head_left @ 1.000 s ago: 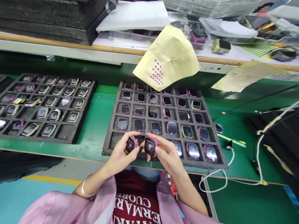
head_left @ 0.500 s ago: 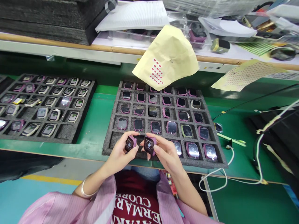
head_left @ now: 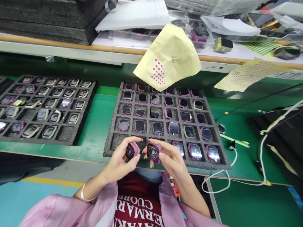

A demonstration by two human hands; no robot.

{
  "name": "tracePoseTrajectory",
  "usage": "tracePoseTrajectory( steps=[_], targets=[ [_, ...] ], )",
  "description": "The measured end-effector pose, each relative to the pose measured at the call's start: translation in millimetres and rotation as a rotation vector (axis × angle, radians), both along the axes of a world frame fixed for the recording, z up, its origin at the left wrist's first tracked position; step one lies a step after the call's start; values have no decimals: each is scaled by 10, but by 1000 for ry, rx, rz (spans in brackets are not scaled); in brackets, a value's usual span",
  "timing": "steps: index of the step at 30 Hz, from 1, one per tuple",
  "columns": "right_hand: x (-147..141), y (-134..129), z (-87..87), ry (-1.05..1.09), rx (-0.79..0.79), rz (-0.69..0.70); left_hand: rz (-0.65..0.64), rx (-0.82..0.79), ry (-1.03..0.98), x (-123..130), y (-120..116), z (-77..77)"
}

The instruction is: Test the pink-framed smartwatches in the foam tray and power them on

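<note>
My left hand [head_left: 121, 160] is closed on a purple watch case [head_left: 132, 150] with a dark screen, held by thumb and fingers. Another purple watch case [head_left: 153, 152], its screen showing small light marks, is gripped in my right hand [head_left: 171, 157]. The two cases are side by side, a small gap apart, over the front row of a dark foam tray [head_left: 108, 143]. Most compartments hold watch cases, mainly purple; one is green-rimmed [head_left: 189, 132] and one is white-rimmed [head_left: 198, 105].
A second foam tray [head_left: 79, 126] of white and purple watches lies left. Yellow paper [head_left: 175, 56] hangs from the shelf edge [head_left: 113, 49] above the tray. A white cable [head_left: 229, 184] and a light green stick [head_left: 235, 140] lie right. Black foam blocks [head_left: 47, 22] stand upper left.
Both hands have shifted slightly downward with their watch cases. The case in my right hand now faces the camera a little more broadly.
</note>
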State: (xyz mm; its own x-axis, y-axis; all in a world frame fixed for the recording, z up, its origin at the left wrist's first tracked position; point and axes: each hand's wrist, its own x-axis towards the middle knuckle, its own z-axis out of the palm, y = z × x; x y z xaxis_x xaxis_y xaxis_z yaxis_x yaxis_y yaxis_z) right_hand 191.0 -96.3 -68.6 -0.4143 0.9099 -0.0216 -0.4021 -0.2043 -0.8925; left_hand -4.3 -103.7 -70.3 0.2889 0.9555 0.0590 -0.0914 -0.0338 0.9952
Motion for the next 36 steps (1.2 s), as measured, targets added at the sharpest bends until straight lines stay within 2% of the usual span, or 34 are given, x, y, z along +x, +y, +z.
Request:
tracePoseTrajectory(
  steps=[5, 14, 18, 36],
  targets=[
    [-25, 32, 30, -45, -69, -3, 49, -85, 40, 16, 44, -24],
    [23, 62, 19, -102, -120, 1, -13, -335, -262, -101, 156, -36],
    [24, 41, -9, -120, -124, -16, -3, -400, -293, -148, 159, -28],
    [-25, 16, -58, -140, -73, -121, -51, -349, -141, -127, 106, 36]
  ],
)
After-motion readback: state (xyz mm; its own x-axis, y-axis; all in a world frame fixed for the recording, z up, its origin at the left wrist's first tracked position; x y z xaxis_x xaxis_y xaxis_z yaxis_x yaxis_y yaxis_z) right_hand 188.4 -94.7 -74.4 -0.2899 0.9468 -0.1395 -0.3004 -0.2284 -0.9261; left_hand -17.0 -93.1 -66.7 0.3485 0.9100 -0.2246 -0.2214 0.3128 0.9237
